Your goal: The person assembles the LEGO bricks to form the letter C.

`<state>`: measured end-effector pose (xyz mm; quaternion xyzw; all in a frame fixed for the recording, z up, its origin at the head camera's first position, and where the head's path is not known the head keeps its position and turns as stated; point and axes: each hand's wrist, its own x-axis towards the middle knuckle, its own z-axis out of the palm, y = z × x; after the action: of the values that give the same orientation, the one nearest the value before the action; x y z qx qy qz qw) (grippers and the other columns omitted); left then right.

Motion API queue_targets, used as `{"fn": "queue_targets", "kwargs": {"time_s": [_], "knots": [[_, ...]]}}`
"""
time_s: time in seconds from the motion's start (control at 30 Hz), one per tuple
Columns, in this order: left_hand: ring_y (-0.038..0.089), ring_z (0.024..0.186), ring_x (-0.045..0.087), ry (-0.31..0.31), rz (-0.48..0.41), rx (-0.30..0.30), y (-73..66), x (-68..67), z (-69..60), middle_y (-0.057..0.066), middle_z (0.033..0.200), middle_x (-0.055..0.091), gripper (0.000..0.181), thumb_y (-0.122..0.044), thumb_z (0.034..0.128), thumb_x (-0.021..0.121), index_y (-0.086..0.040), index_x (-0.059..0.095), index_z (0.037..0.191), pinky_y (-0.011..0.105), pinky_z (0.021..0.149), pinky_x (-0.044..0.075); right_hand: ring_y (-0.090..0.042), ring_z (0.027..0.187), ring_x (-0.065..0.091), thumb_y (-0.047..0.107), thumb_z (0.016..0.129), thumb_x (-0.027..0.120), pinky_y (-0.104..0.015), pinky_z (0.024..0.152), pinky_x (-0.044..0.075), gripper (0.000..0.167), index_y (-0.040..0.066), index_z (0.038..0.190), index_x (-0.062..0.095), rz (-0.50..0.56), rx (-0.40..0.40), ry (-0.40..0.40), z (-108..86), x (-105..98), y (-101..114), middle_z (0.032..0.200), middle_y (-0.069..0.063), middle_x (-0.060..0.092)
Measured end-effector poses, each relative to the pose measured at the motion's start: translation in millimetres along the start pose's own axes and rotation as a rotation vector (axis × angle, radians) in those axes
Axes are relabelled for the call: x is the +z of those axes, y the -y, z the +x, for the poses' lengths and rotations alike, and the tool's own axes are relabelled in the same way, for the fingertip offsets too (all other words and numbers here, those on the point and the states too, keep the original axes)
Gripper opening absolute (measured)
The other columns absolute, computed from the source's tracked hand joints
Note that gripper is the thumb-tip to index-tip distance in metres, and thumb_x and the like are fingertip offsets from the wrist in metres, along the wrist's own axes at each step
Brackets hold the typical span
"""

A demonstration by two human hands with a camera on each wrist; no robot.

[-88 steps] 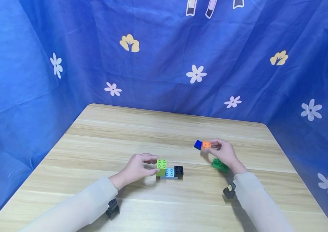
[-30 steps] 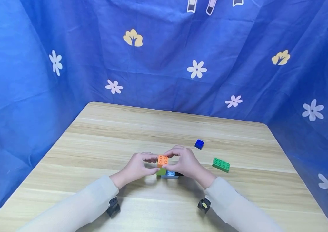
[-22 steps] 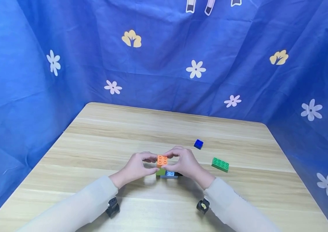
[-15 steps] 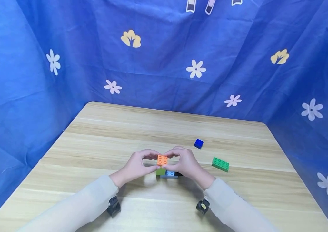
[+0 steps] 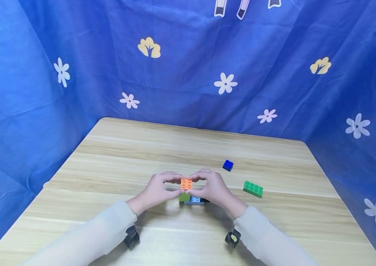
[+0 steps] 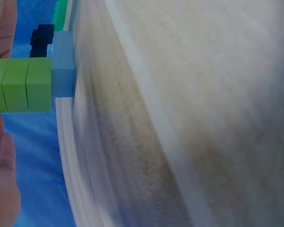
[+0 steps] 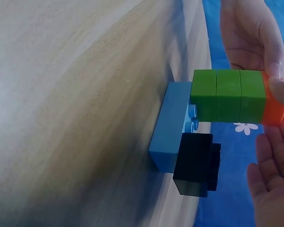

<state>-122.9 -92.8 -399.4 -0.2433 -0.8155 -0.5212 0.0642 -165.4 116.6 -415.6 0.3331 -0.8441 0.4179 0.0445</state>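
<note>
An orange brick (image 5: 186,184) (image 7: 276,109) tops a stack of three light green bricks (image 7: 228,96) (image 6: 27,85). The stack stands on one end of a light blue brick (image 5: 194,201) (image 7: 170,125), and a black brick (image 7: 193,164) sits at its other end. My left hand (image 5: 158,190) grips the orange brick from the left, thumb at the front and fingers behind. From the right, my right hand (image 5: 215,188) pinches the same brick between thumb and fingers, hiding most of the black brick in the head view.
A small dark blue brick (image 5: 228,165) lies on the wooden table (image 5: 148,144) behind and right of my right hand. Farther right is a long green brick (image 5: 253,188). Blue cloth (image 5: 181,92) with flowers surrounds the table's back and sides.
My right hand has carried the orange brick from beside the dark blue one leftward onto the light green stack. My left fingers have shifted up from the light green bricks to the orange one.
</note>
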Motion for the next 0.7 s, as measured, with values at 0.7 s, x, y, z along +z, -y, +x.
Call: {"fn": "queue_targets", "kwargs": {"time_s": [0.7], "knots": [[0.016,0.092,0.063,0.010,-0.012,-0.032,42.6,5.7,4.1,0.000,0.104,0.069,0.039,-0.012,0.0729,0.082,-0.007,0.070,0.110,0.039,0.091,0.049,-0.015,0.101,0.060,0.023,0.081,0.078,-0.051,0.089,0.047,0.042,0.011,0.118,0.062,0.179,0.061,-0.001,-16.3,-16,-29,0.112,-0.006,0.065]]}}
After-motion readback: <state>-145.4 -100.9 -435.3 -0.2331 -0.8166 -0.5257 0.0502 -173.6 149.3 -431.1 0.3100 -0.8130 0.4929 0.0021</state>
